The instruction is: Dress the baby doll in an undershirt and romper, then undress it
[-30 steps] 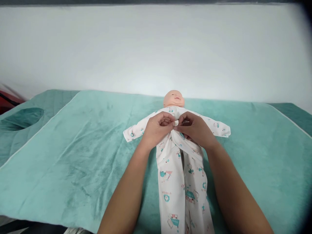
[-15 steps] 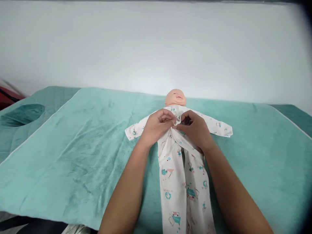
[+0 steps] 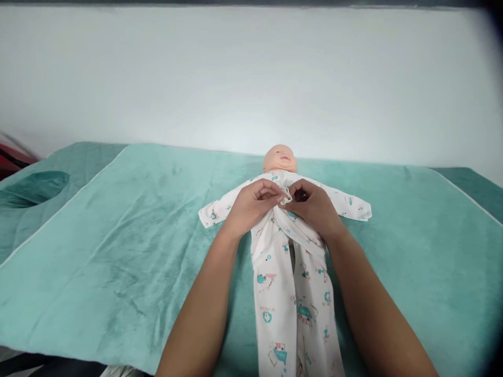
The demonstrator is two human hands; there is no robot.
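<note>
A baby doll (image 3: 280, 158) lies on its back, head toward the wall. It wears a white baby romper (image 3: 275, 283) printed with small teal and pink figures, its sleeves spread to both sides and its legs stretched toward me. Over the chest, my left hand (image 3: 253, 205) pinches the front edge of the romper between thumb and fingers. Just to its right, my right hand (image 3: 312, 205) also grips the romper's front edge. A small fold of white cloth stands up between my fingertips. Any fastener there is too small to make out.
A teal plush cover (image 3: 129, 251) spreads under the doll across the bed. At the far left is an oval dip (image 3: 37, 188) in the darker bedding. A white wall (image 3: 236, 78) rises behind. Something red (image 3: 13, 159) shows at the left edge.
The view has shifted slightly, so the doll sits a little further left. Both hands keep their grip on the romper's front; the cloth fold between them has opened slightly.
</note>
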